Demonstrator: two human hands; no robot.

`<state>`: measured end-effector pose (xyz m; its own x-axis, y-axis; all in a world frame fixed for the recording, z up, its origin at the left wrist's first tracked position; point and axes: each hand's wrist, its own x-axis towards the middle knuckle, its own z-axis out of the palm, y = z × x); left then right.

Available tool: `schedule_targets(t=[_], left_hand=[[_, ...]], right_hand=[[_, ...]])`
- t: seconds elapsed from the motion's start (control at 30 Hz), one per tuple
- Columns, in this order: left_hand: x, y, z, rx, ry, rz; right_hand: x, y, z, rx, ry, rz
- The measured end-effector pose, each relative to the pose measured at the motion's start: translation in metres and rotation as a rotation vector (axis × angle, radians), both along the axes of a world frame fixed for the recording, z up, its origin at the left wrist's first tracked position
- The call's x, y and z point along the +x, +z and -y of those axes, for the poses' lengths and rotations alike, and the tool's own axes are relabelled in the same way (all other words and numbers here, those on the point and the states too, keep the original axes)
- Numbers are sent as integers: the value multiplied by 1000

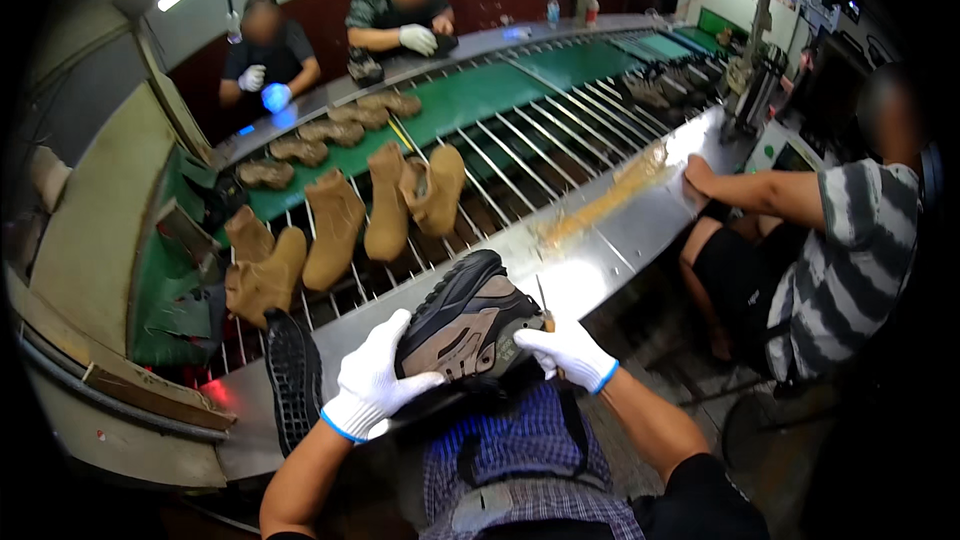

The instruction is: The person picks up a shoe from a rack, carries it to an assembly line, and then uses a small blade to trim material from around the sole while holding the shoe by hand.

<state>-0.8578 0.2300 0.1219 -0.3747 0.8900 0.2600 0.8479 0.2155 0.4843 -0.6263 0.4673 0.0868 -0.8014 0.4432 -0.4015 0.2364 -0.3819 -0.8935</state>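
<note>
A brown and black shoe [470,325] with a thick dark sole is held over my lap, at the near edge of the metal bench. Gripping its left end is my left hand [375,375], in a white knit glove with a blue cuff, the thumb pressed on the side. My gloved right hand [572,352] is closed around a thin-bladed tool [547,318] with a yellowish handle, the slim tip pointing up. That hand is at the shoe's right end. A black treaded outsole [292,380] rests on the bench left of my left hand.
Several tan boots [333,230] stand on a metal roller rack [500,155]. Behind them, brown soles [345,130] lie along a green belt [470,95]. Two people work across the line; another person [830,250] sits at right. Dark shoes [670,85] are farther right.
</note>
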Motion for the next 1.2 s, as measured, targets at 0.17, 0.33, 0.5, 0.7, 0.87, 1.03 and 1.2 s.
schedule_targets(t=[0.17, 0.33, 0.5, 0.7, 0.87, 1.03, 1.2], left_hand=[[6, 53, -19, 429, 85, 320], [-3, 44, -14, 818, 73, 393], [-1, 27, 28, 866, 287, 507], [9, 38, 91, 613, 495, 816], [40, -26, 113, 540, 578, 584], [51, -92, 101, 386, 630, 625], [2, -20, 54, -16, 237, 225]], right_hand=[[-27, 122, 26, 742, 46, -364], [-36, 131, 56, 1313, 213, -355], [-67, 125, 78, 1378, 547, -335], [-65, 96, 129, 1585, 762, -515], [-61, 15, 151, 1341, 796, -463], [-54, 15, 107, 1097, 823, -85], [-84, 53, 18, 1562, 681, 32]])
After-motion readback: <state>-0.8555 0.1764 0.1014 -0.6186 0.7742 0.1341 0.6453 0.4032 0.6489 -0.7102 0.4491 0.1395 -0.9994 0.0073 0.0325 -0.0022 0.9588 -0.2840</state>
